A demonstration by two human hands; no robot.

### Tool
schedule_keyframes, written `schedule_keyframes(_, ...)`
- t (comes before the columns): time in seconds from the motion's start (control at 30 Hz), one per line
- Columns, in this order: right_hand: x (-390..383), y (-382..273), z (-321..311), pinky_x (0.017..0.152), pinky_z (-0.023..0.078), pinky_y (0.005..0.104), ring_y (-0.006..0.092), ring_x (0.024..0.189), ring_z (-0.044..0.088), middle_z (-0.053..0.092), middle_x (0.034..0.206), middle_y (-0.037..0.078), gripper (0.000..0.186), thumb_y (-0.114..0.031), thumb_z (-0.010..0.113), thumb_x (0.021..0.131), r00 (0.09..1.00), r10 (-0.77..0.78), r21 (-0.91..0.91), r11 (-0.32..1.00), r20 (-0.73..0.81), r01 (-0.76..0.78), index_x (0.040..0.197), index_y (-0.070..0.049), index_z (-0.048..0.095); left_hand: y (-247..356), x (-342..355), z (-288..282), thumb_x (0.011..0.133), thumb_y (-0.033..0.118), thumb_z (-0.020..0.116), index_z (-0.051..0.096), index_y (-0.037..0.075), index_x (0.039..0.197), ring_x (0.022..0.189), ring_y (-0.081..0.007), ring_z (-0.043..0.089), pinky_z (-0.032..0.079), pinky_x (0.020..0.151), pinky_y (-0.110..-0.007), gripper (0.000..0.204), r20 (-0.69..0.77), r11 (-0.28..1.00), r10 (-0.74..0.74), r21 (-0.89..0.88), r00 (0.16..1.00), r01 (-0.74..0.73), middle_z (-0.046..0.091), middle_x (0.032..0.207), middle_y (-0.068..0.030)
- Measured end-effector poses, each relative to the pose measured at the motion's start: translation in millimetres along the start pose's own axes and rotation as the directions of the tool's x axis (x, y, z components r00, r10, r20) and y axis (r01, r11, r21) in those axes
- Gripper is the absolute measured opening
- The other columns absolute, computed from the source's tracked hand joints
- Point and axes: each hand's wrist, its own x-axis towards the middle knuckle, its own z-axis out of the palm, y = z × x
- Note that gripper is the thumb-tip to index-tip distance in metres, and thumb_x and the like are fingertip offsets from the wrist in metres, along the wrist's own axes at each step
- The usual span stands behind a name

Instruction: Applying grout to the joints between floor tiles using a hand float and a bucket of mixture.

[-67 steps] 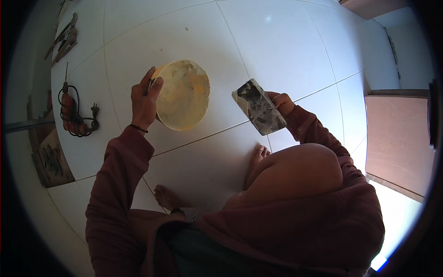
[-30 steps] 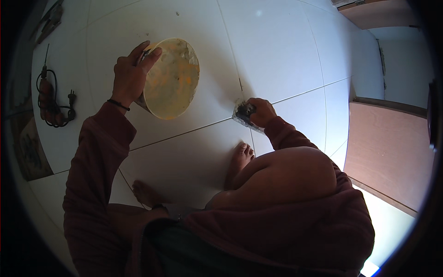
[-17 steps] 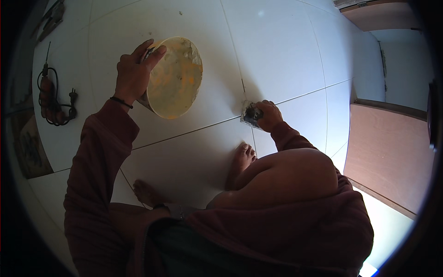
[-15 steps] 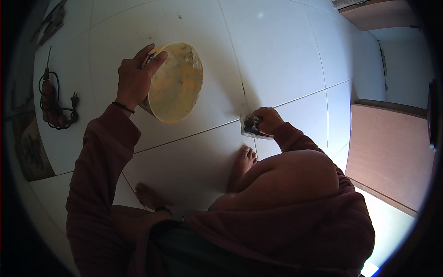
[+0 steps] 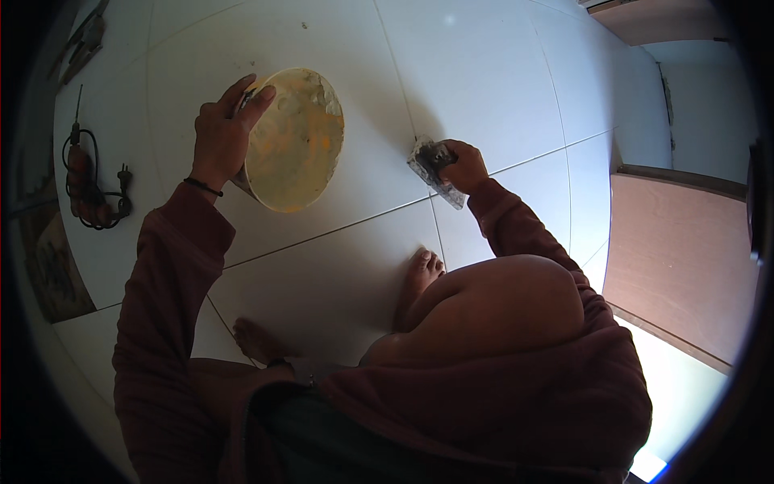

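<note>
My left hand [image 5: 223,133] grips the rim of a round yellowish bowl [image 5: 297,141] smeared with paste, tilted on the white tiled floor [image 5: 322,266]. My right hand [image 5: 463,165] holds a flat grout float [image 5: 431,169] pressed edge-down on the floor at a joint between tiles. I am squatting; my bare feet [image 5: 419,274] rest on the tiles below the float.
A power tool with a coiled cord and plug [image 5: 89,181] lies at the left. More tools [image 5: 85,44] lie at the upper left. A brown wooden panel [image 5: 677,258] stands at the right beside a wall.
My right hand lowered the float from a raised flat position down onto the tile joint and slid it along. My left hand kept the bowl, tilting it slightly.
</note>
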Motion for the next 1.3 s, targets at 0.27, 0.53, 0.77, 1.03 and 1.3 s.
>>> schedule_keyframes(0.27,8,12,9,0.073,0.048,0.0359,0.0304,0.081,0.061,0.064,0.082,0.015,0.035,-0.004,0.059,0.054,0.995,-0.058,-0.221,0.975,-0.084,0.038,0.089,-0.005,0.063,7,2,-1,0.076,0.045,0.064,0.057,0.001,0.115,0.069,-0.0143,0.061,0.048,0.071,-0.027,0.058,-0.019,0.996,0.009,0.093,1.000,-0.008,0.063,0.073,-0.0086)
schedule_keyframes(0.53,5,18,17,0.071,0.049,0.0372,0.0307,0.080,0.062,0.063,0.077,0.018,0.032,-0.005,0.057,0.056,0.966,-0.243,-0.373,0.907,-0.092,0.193,0.088,-0.003,0.063,-2,-6,5,0.076,0.044,0.064,0.057,0.002,0.115,0.070,-0.0158,0.060,0.047,0.071,-0.028,0.058,-0.014,0.997,0.010,0.078,1.000,-0.009,0.064,0.079,-0.0125)
schedule_keyframes(0.77,14,10,-4,0.071,0.049,0.0342,0.0293,0.080,0.062,0.064,0.080,0.015,0.041,-0.003,0.059,0.052,1.000,0.017,-0.071,0.997,-0.023,-0.019,0.092,-0.006,0.064,-4,-1,2,0.077,0.043,0.064,0.057,0.004,0.115,0.073,-0.0181,0.060,0.047,0.073,-0.029,0.055,-0.041,0.984,0.026,0.179,0.999,-0.018,0.063,0.075,-0.0116)
schedule_keyframes(1.03,-7,4,14,0.059,0.050,0.0320,0.0183,0.060,0.062,0.062,0.064,0.015,0.038,0.004,0.052,0.057,0.851,0.171,-0.083,0.985,0.497,-0.149,0.092,-0.002,0.064,-7,4,2,0.076,0.047,0.063,0.057,0.003,0.114,0.073,-0.0194,0.060,0.047,0.074,-0.031,0.059,-0.019,0.991,-0.019,0.129,1.000,0.021,0.061,0.078,-0.0129)
schedule_keyframes(1.3,44,-2,-8,0.075,0.047,0.0371,0.0307,0.084,0.060,0.064,0.085,0.011,0.038,-0.002,0.055,0.058,0.969,-0.186,-0.345,0.909,0.165,0.233,0.093,-0.010,0.064,1,0,0,0.076,0.045,0.064,0.057,0.004,0.115,0.080,-0.0180,0.061,0.046,0.078,-0.029,0.058,-0.013,0.999,-0.031,0.009,0.999,0.031,0.065,0.087,-0.0119)
